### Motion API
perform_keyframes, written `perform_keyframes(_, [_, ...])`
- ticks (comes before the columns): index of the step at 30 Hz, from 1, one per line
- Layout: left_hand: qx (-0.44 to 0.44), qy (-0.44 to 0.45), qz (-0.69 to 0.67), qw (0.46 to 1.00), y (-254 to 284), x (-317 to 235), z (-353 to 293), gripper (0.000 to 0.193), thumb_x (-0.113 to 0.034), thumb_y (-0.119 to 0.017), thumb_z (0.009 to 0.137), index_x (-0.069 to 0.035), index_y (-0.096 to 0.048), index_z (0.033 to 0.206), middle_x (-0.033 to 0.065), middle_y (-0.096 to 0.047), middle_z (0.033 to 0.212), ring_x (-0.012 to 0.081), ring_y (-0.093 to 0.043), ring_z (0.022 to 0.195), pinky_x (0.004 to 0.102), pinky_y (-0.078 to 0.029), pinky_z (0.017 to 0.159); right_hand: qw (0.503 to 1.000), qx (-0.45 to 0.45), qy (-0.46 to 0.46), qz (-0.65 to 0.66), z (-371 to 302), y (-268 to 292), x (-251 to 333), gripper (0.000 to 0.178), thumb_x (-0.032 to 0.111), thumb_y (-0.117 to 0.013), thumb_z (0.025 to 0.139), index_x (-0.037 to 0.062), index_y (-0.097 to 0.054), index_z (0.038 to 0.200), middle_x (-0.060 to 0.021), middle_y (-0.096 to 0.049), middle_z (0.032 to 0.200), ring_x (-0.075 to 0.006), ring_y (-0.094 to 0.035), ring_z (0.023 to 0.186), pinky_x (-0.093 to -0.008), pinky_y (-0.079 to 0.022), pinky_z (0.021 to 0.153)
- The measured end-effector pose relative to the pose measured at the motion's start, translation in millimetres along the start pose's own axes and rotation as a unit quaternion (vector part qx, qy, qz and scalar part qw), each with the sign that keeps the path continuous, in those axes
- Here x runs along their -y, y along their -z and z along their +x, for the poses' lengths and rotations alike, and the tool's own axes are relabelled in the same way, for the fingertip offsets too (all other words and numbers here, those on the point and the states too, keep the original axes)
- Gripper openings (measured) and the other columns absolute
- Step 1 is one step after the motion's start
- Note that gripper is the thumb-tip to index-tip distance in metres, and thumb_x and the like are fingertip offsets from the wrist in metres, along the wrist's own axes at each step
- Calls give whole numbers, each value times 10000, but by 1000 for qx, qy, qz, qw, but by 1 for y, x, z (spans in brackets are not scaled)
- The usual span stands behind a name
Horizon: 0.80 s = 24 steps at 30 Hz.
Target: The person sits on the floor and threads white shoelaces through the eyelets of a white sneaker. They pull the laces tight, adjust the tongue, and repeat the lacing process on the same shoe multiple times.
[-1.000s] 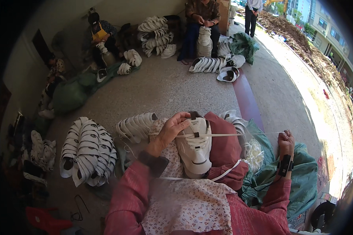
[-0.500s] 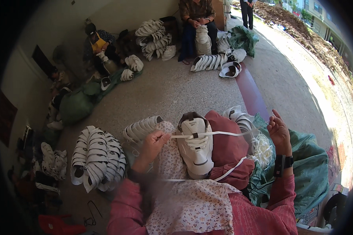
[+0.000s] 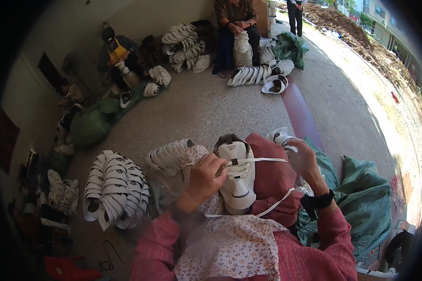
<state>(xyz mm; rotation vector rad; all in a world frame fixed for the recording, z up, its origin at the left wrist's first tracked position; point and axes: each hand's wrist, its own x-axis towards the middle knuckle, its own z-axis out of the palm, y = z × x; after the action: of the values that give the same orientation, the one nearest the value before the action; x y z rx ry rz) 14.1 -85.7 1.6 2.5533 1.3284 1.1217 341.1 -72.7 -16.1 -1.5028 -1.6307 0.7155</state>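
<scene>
Beside a green sack (image 3: 365, 201), contents hidden, hands (image 3: 202, 178) (image 3: 307, 161) half-curled near white shoe (image 3: 239, 187) and lace (image 3: 267, 159), hold unclear

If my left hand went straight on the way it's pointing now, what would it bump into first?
Your left hand would most likely meet the white shoe upper first: it points toward the upper's left side and overlaps it in view, though whether they touch is unclear.

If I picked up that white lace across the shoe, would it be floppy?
Probably floppy: the white lace looks flat and narrow, like ribbon. It's likely very light, since it's so thin beside the shoe. Pulling it might tug the shoe too, because it seems to pass through the dark loop.
</scene>
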Motion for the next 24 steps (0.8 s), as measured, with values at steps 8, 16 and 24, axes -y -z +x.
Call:
perform_keyframes(8, [79, 156, -109, 979, -12, -6, 0, 107, -100, -698, 825, -54, -649, 907, 55, -564, 818, 184, -598, 706, 312, -485, 633, 985, 102, 127, -58, -8, -60, 35, 210, 135, -578, 909, 17, -597, 1082, -200, -664, 1040, -390, -655, 920, -432, -518, 793])
perform_keyframes(16, [168, 232, -283, 915, -11, 21, 1, 159, -197, -661, 914, -43, -622, 904, 41, -522, 878, 152, -584, 802, 317, -469, 693, 973, 185, 136, -13, 1, -53, 49, 200, 172, -622, 916, -23, -622, 874, -145, -651, 825, -311, -607, 684, -378, -473, 613])
perform_keyframes(24, [131, 216, -22, 967, -32, -1, 16, 175, -212, -599, 935, -37, -601, 934, 168, -599, 940, 402, -624, 866, 512, -481, 741, 894, 371, 12, 252, -6, -52, 80, 207, 168, -593, 975, 35, -644, 825, 69, -470, 666, -37, -434, 566, -238, -344, 493])
